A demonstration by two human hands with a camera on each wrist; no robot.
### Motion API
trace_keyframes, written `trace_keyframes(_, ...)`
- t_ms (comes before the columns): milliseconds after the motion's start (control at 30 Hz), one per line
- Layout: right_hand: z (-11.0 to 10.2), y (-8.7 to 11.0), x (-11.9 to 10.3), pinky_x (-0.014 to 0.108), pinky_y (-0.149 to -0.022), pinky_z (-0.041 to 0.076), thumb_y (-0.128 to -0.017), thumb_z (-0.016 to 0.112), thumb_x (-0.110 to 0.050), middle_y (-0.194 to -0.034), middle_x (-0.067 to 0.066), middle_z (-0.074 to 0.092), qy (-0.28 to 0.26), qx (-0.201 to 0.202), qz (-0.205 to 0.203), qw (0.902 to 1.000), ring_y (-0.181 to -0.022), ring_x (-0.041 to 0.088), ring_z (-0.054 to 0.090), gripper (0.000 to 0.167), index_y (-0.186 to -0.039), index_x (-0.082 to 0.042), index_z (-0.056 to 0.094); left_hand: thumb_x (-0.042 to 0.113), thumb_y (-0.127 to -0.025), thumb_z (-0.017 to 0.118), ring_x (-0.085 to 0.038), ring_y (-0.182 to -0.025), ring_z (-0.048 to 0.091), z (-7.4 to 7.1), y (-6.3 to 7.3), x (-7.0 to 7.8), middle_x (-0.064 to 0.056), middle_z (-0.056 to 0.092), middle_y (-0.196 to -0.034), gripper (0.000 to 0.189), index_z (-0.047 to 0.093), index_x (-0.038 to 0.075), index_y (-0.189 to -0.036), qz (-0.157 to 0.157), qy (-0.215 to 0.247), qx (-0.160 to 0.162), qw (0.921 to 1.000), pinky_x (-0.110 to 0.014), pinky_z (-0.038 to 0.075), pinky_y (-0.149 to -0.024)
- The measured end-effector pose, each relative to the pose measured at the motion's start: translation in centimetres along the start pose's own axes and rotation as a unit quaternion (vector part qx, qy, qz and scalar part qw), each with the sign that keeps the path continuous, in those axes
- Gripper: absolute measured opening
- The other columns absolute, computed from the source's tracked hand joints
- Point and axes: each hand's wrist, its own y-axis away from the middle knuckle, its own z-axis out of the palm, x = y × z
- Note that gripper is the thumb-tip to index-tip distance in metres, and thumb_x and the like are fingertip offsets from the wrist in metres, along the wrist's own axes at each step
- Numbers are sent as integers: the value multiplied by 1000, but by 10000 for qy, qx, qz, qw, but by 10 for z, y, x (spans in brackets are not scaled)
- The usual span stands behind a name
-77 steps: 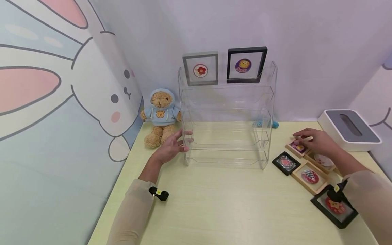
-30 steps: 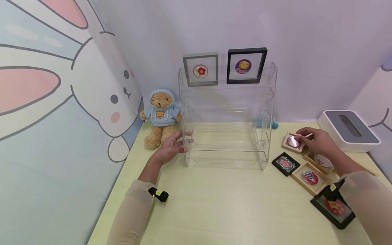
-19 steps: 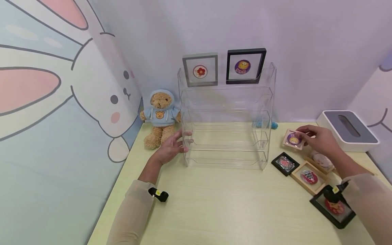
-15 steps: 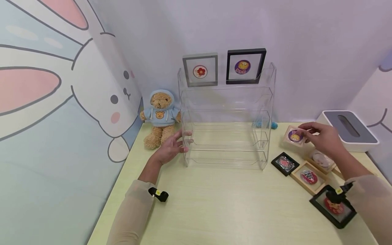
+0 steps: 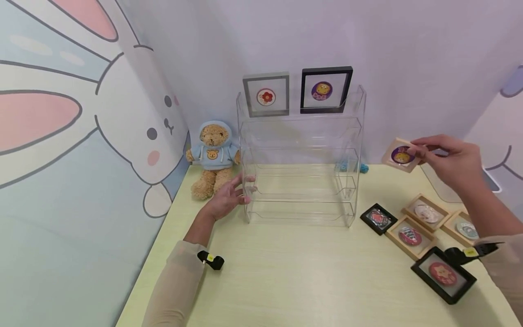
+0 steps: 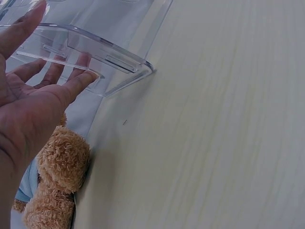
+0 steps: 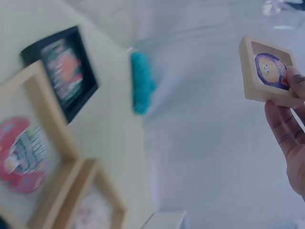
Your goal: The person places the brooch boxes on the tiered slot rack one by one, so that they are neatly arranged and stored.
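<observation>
Pinched between thumb and fingers of my right hand point(image 5: 457, 161) is a small light-wood picture frame point(image 5: 402, 155) with a purple round badge, raised above the table. The right wrist view shows the same wooden frame point(image 7: 269, 71) from the side. My left hand point(image 5: 224, 199) touches the left side of a clear acrylic rack point(image 5: 300, 200), fingers fairly straight; the left wrist view shows the fingers against the rack's clear edge point(image 6: 109, 47). A grey frame point(image 5: 266, 95) and a black frame point(image 5: 326, 90) stand on the rack's top tier.
Several frames lie at the right, among them a small black frame point(image 5: 378, 219), a wooden frame point(image 5: 411, 237) and a larger black frame point(image 5: 443, 274). A teddy bear point(image 5: 214, 156) sits left of the rack. A white box point(image 5: 439, 181) is behind my right arm.
My right hand has picked the small wooden frame up from the table's right side and raised it, uncovering the frames beneath. The left hand stays at the rack.
</observation>
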Motion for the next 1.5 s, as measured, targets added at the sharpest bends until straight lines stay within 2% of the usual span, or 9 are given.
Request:
trace_keyframes(133,6,-12,-33,9,-78,57,-99,76,7,-99,-21,81,-615,117,-324,9975,-86,-8,77,20,-118,14,78,-2,-103,71,-51,-165,30,0,1,0,-28,17,-179,95,13,7,-178,-3,-10,34,10000,-30,56,-106)
trace_keyframes(467,56,-45,-100,11,-80,59,-94,80,11,-103,-9,81,-752,84,-1601,9842,-90,1,74,17,-111,9,83,-2,-102,72,-51,-165,30,-1,1,1,-29,18,-180,95,14,6,-177,-19,1,47,10000,-30,55,-106)
trace_keyframes(733,98,-66,-121,5,-78,54,-94,84,5,-99,-26,71,-42,53,-1979,9802,-91,-5,67,18,-111,0,86,-10,-104,63,-49,-163,34,0,-5,3,-29,20,-180,87,18,5,-176,-29,-129,83,9999,-30,57,-104)
trace_keyframes(867,114,-73,-125,3,-77,51,-94,86,0,-101,-7,77,301,-21,-2254,9738,-94,-8,65,17,-110,-4,87,-13,-104,58,-50,-164,33,-1,-5,2,-27,19,-180,86,15,5,-176,-99,-136,87,9998,-28,57,-103)
trace_keyframes(967,122,-77,-126,-1,-78,46,-95,85,1,-104,11,79,757,-238,-2518,9645,-97,5,71,15,-109,-4,86,-14,-104,58,-51,-164,31,-1,-5,1,-27,19,-180,87,15,5,-177,-96,-122,93,9998,-28,57,-102)
trace_keyframes(1067,128,-78,-123,-3,-79,41,-95,83,5,-107,14,79,1256,-552,-2814,9497,-96,23,76,16,-109,-3,85,-11,-104,62,-51,-164,32,-1,-4,0,-29,18,-180,88,18,8,-177,-59,-121,92,9999,-28,57,-103)
trace_keyframes(1167,132,-78,-118,10,-76,49,-95,82,7,-107,13,78,1676,-833,-3064,9333,-92,31,76,19,-110,-4,84,-5,-104,68,-50,-164,34,-1,-3,-1,-29,18,-179,87,22,13,-177,-21,-128,78,9999,-30,57,-104)
trace_keyframes(1300,135,-76,-115,42,-75,60,-96,81,5,-109,15,77,1951,-1074,-3376,9146,-89,33,74,19,-114,-3,82,-1,-103,72,-49,-164,35,-1,-2,-2,-23,26,-178,88,26,17,-176,-25,-91,98,9999,-31,57,-106)
trace_keyframes(1500,138,-74,-112,56,-82,62,-96,82,3,-113,19,76,1998,-1143,-3543,9063,-96,39,74,20,-116,-1,79,-4,-104,70,-48,-164,36,-2,0,-2,-5,42,-169,88,26,17,-176,-43,-59,153,9999,-31,57,-106)
